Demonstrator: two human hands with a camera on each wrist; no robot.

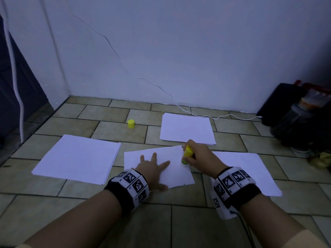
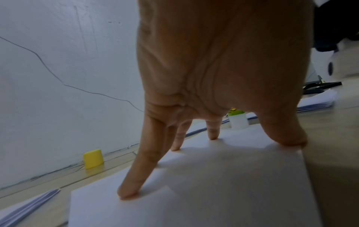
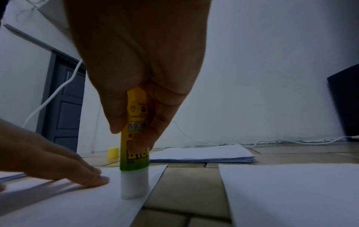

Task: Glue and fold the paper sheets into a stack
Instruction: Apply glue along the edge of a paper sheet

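A single white sheet (image 1: 176, 173) lies on the tiled floor in front of me. My left hand (image 1: 152, 166) presses it flat with spread, straight fingers (image 2: 136, 173). My right hand (image 1: 195, 158) grips a yellow-green glue stick (image 1: 186, 154) upright, its white glue tip (image 3: 134, 184) touching the sheet (image 3: 77, 204) near its right edge. The stick's yellow cap (image 1: 131, 124) stands on the floor farther back. In the left wrist view the glue stick (image 2: 238, 121) shows past my fingers.
A paper stack (image 1: 77, 158) lies to the left, another stack (image 1: 186, 128) at the back right, and a sheet (image 1: 250, 169) to the right. A white cable (image 1: 215, 117) runs along the wall to dark objects (image 1: 295, 111) at far right.
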